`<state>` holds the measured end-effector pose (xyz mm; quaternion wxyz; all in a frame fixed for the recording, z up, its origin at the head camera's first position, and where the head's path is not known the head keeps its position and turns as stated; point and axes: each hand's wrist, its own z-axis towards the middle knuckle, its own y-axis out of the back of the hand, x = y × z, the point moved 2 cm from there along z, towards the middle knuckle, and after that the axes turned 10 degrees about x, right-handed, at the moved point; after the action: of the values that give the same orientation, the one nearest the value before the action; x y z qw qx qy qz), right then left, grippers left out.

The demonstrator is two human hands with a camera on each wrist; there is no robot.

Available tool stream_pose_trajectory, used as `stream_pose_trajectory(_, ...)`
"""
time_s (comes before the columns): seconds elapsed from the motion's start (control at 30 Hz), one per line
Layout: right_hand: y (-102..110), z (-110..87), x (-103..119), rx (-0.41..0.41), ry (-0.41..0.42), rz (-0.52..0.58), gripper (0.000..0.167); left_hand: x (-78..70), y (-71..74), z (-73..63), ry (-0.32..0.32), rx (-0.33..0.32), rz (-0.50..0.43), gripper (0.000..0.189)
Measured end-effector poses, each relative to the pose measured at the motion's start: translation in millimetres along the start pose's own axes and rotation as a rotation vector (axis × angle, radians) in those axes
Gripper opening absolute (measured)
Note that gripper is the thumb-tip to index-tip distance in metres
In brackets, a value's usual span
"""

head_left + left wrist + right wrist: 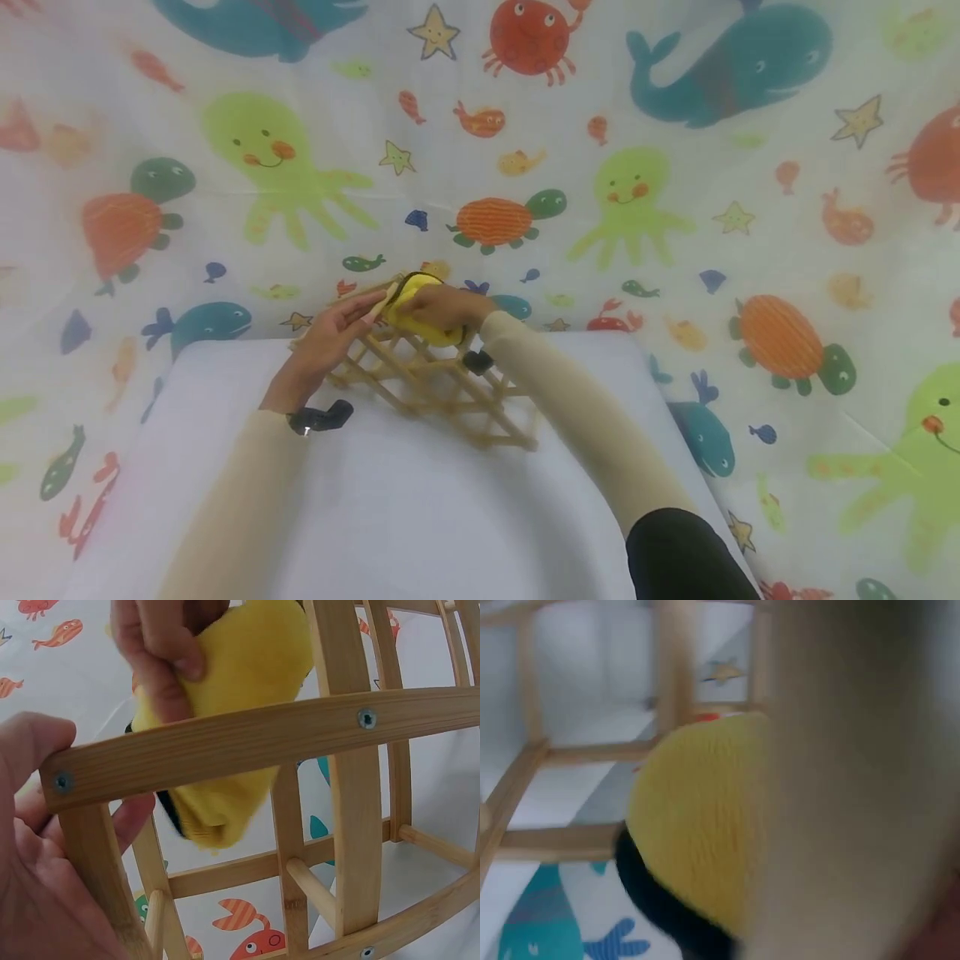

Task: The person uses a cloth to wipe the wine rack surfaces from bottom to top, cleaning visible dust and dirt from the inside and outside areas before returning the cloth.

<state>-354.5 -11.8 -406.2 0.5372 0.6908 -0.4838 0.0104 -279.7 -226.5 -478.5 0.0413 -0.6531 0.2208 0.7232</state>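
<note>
A wooden lattice rack (240, 746) of screwed slats stands on the white table in the head view. My left hand (318, 346) grips its left end; in the left wrist view the thumb (37, 742) lies by the slat's end, with fingers behind the corner. My right hand (446, 307) holds a yellow fuzzy cloth (438, 335) with a dark edge against the rack's upper part. In the left wrist view, the cloth hangs behind the front slat, pinched in the right fingers (165, 660). A blurred beige sleeve (840, 780) hides much of the right wrist view.
The white-covered table (420, 525) stretches toward me below the rack. Close behind it hangs a white curtain (480, 158) printed with sea animals. Dark wrist straps (322, 417) sit at the wrists.
</note>
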Motion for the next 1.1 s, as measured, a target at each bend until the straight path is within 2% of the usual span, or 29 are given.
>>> stream_pose_trajectory(0.17,-8,4.2,1,0.05,-0.1,-0.046,0.034,1.3,-1.6,2.2,0.016,0.005,-0.012,0.049)
stream_pose_trajectory(0.23,-8,6.2,-5,0.086,-0.121,-0.007,0.03,3.7,-2.9,4.3,0.032,0.007,-0.021,0.047)
stream_pose_trajectory(0.33,-5,4.8,-11,0.125,-0.086,0.09,0.032,3.0,-4.4,5.8,0.044,0.013,-0.012,0.047)
stream_pose_trajectory(0.43,-1,0.9,-11,0.087,-0.022,0.145,0.033,-0.9,-2.1,4.4,0.041,0.018,0.0,0.049)
stream_pose_trajectory(0.53,0,3.0,-7,0.054,0.006,0.028,0.036,-4.4,1.7,2.6,0.035,0.02,0.0,0.05)
stream_pose_trajectory(0.63,-4,8.6,-3,0.099,-0.014,-0.052,0.034,-3.8,5.4,3.2,0.032,0.01,-0.01,0.049)
stream_pose_trajectory(0.77,-10,17.2,-1,0.197,-0.01,0.083,0.028,0.6,8.9,5.9,0.038,-0.001,-0.025,0.049)
stream_pose_trajectory(0.87,-12,19.7,-7,0.195,0.032,0.209,0.026,3.2,9.8,8.4,0.037,0.003,-0.036,0.048)
stream_pose_trajectory(1.03,-5,18.1,-19,0.05,0.059,0.339,0.03,4.9,11.3,11.5,0.034,0.017,-0.027,0.048)
stream_pose_trajectory(1.1,-4,19.1,-19,0.028,0.071,0.337,0.032,4.7,12.8,12.2,0.032,0.018,-0.022,0.049)
